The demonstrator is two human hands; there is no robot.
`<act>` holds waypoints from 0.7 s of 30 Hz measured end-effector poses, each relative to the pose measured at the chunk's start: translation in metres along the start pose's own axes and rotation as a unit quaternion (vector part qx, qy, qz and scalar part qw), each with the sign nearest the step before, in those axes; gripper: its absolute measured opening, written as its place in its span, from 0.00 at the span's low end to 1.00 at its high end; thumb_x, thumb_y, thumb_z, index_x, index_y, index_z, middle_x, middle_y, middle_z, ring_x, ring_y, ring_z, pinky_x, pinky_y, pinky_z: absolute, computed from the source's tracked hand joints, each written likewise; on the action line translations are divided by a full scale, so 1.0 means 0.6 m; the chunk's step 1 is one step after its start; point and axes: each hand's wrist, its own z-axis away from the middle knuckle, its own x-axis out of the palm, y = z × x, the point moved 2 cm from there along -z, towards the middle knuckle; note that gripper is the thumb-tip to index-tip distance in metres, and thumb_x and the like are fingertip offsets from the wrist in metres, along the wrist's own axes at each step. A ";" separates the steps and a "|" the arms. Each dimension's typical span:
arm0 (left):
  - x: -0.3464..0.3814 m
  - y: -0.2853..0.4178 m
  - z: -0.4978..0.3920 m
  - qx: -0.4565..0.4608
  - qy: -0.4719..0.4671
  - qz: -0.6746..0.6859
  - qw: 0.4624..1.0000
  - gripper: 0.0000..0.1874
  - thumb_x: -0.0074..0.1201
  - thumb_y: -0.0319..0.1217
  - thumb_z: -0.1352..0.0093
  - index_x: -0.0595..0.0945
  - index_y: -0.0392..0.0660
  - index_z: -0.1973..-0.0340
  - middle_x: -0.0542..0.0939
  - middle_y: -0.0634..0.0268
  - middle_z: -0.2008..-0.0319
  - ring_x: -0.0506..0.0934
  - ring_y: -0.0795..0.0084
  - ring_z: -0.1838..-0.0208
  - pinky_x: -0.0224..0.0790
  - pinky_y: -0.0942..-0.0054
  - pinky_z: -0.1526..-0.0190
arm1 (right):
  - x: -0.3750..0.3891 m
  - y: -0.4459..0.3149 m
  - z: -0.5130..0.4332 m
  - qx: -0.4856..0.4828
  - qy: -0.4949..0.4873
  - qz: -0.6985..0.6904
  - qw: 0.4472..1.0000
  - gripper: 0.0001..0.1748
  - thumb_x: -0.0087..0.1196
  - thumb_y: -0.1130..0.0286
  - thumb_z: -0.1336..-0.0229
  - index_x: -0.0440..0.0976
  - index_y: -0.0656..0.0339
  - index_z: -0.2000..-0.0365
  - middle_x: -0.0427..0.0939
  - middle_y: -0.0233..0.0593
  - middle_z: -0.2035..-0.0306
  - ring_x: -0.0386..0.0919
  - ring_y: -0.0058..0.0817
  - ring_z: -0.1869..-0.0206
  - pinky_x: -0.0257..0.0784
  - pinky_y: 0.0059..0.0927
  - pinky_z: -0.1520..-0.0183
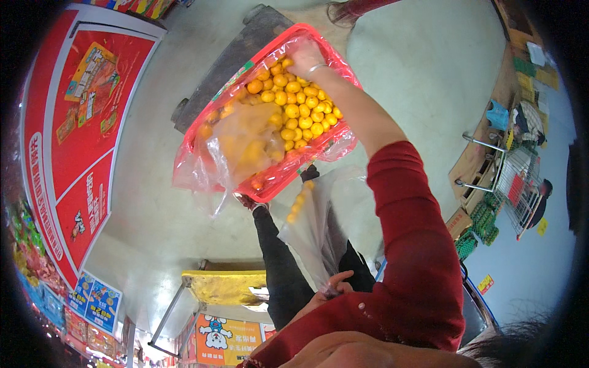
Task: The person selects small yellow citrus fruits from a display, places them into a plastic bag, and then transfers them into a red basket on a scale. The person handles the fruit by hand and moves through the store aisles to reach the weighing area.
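A red plastic crate (281,189) lined with clear plastic film holds many small orange citrus fruits (304,110), like mandarins. Cloudy film (244,133) lies over the fruit on the crate's left side. My right hand (303,57) reaches into the far corner, against the fruit there. Its fingertips are partly hidden, so I cannot tell whether it grasps one. Near my body, my left hand (333,290) grips the gathered end of a clear plastic bag (317,239). Several orange fruits (299,202) show along the bag's far end.
A dark grey slab-like object (225,64) lies beside the crate's far left side. At left stands a red printed display panel (96,92). A yellow-topped stand (225,286) is at lower left. A shopping cart (515,184) and green crates (485,221) are at right.
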 end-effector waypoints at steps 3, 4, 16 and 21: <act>0.016 0.014 0.007 0.005 0.041 -0.060 0.997 0.32 0.46 0.28 0.29 0.51 0.37 0.33 0.78 0.51 0.65 0.77 0.61 0.59 0.66 0.62 0.49 | -0.031 0.020 0.041 0.187 0.019 -0.416 0.890 0.15 0.58 0.72 0.51 0.73 0.60 0.59 0.74 0.41 0.53 0.76 0.41 0.54 0.73 0.45 0.54; 0.022 0.019 0.007 0.013 0.024 -0.074 0.997 0.32 0.46 0.27 0.29 0.51 0.37 0.33 0.78 0.51 0.65 0.77 0.61 0.59 0.66 0.63 0.49 | -0.047 0.028 0.063 0.217 0.017 -0.571 0.791 0.15 0.58 0.71 0.49 0.73 0.60 0.59 0.74 0.40 0.54 0.77 0.38 0.57 0.74 0.41 0.56; 0.018 0.025 -0.006 0.000 -0.018 -0.007 1.000 0.36 0.50 0.25 0.32 0.50 0.37 0.33 0.78 0.52 0.64 0.76 0.64 0.56 0.65 0.61 0.48 | 0.025 -0.029 0.112 0.131 -0.164 -0.018 0.978 0.23 0.55 0.54 0.49 0.71 0.50 0.53 0.79 0.51 0.65 0.77 0.48 0.62 0.72 0.48 0.60; 0.036 0.041 -0.005 0.010 0.012 -0.027 1.000 0.35 0.50 0.27 0.31 0.51 0.38 0.33 0.78 0.54 0.66 0.77 0.64 0.58 0.65 0.62 0.49 | 0.014 -0.036 0.137 0.177 -0.033 -0.177 0.968 0.14 0.55 0.56 0.47 0.77 0.50 0.62 0.80 0.46 0.69 0.79 0.44 0.65 0.74 0.43 0.61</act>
